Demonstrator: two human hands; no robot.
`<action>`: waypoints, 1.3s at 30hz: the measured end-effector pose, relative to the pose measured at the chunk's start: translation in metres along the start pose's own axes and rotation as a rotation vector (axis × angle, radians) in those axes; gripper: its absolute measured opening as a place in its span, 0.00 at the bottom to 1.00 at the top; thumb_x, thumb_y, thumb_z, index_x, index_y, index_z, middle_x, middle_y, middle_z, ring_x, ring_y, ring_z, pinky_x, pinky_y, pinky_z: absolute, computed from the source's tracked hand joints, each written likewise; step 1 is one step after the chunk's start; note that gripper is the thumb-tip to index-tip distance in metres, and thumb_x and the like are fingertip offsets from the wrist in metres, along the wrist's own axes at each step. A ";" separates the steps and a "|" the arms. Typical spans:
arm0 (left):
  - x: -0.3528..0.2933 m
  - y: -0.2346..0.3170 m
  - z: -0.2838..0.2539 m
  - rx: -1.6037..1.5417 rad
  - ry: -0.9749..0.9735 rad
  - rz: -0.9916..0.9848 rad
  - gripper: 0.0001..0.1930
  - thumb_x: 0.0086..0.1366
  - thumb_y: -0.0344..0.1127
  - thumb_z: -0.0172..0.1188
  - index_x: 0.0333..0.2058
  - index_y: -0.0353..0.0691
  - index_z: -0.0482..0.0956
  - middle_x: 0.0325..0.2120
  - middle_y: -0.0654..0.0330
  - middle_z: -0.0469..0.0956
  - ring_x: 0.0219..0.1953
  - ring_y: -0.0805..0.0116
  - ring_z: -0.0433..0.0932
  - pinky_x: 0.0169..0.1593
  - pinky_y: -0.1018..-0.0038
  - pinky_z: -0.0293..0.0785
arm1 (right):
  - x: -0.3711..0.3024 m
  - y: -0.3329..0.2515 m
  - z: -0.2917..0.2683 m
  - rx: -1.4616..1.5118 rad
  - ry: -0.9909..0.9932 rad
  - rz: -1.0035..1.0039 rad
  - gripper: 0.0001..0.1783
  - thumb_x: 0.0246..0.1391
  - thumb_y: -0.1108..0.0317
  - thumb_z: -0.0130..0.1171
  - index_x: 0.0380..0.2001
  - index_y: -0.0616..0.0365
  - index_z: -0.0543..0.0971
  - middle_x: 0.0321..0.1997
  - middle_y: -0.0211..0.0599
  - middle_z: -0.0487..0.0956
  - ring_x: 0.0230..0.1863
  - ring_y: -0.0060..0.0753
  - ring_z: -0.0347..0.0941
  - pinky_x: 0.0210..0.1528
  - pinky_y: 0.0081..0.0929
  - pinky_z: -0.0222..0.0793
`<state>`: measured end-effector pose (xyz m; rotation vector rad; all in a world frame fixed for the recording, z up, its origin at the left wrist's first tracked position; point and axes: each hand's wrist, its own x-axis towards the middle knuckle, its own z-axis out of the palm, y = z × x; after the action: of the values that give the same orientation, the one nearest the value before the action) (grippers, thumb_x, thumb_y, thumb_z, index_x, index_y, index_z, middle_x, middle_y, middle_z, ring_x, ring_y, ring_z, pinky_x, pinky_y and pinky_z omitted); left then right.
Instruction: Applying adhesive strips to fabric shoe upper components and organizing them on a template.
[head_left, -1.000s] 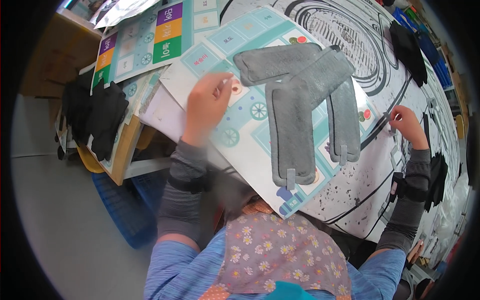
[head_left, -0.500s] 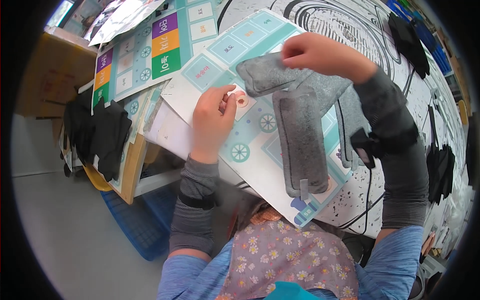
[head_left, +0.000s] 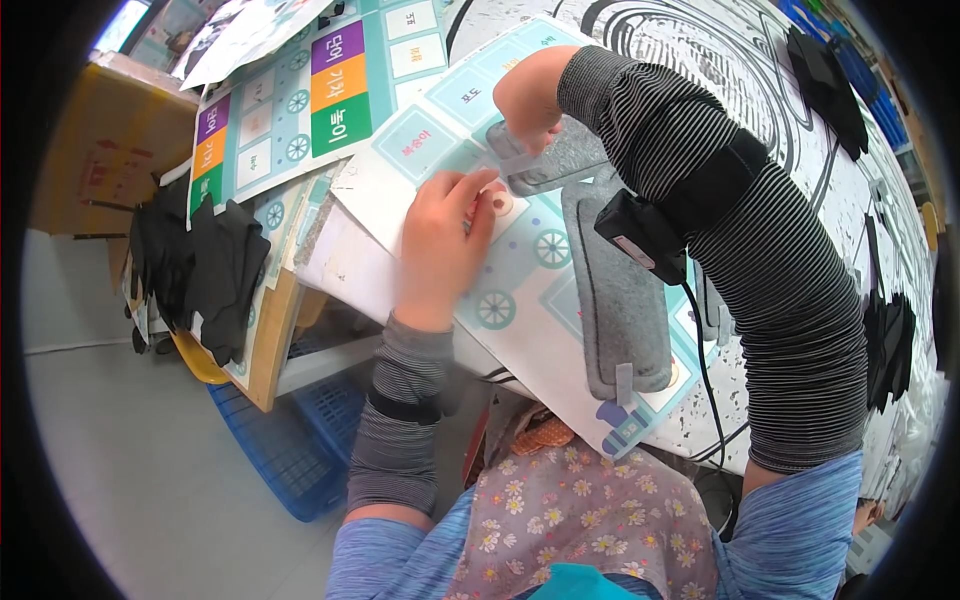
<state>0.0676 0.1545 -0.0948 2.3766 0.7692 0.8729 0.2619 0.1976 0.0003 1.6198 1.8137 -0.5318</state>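
My left hand [head_left: 440,245] is closed, its fingers curled beside a small round pink and cream thing [head_left: 502,203]; whether that is a roll or part of the print cannot be told. My right hand [head_left: 530,98] bends down with closed fingers over the left end of a grey felt piece [head_left: 570,160]. A pale strip [head_left: 516,164] shows at that end, just below the fingers. Nearer me lies a second grey stitched felt piece [head_left: 625,300], with a light tab [head_left: 624,384] at its near edge. Both rest on a printed teal and white sheet [head_left: 520,310].
Colourful printed boards [head_left: 270,120] and stacked black fabric pieces [head_left: 200,260] lie to the left. A cardboard box [head_left: 110,150] and blue baskets [head_left: 290,440] stand beside the table. More black pieces [head_left: 825,90] hang or lie at right. A cable [head_left: 715,385] trails from my right arm's black device.
My right hand has moved left and toward the felt piece's left end, its forearm now covering other felt pieces. My left hand stays by the round thing. The view shifted slightly.
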 end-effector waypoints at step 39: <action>0.007 0.015 0.004 0.127 -0.044 0.081 0.14 0.60 0.30 0.57 0.46 0.45 0.82 0.32 0.53 0.76 0.36 0.48 0.77 0.38 0.57 0.73 | 0.008 -0.005 0.051 0.286 0.555 0.156 0.12 0.44 0.60 0.60 0.30 0.52 0.86 0.35 0.42 0.85 0.38 0.46 0.83 0.37 0.43 0.77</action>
<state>0.0797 0.1468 -0.0854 2.5461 0.7353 0.8232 0.2665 0.1682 -0.0425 2.2550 2.0359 -0.2945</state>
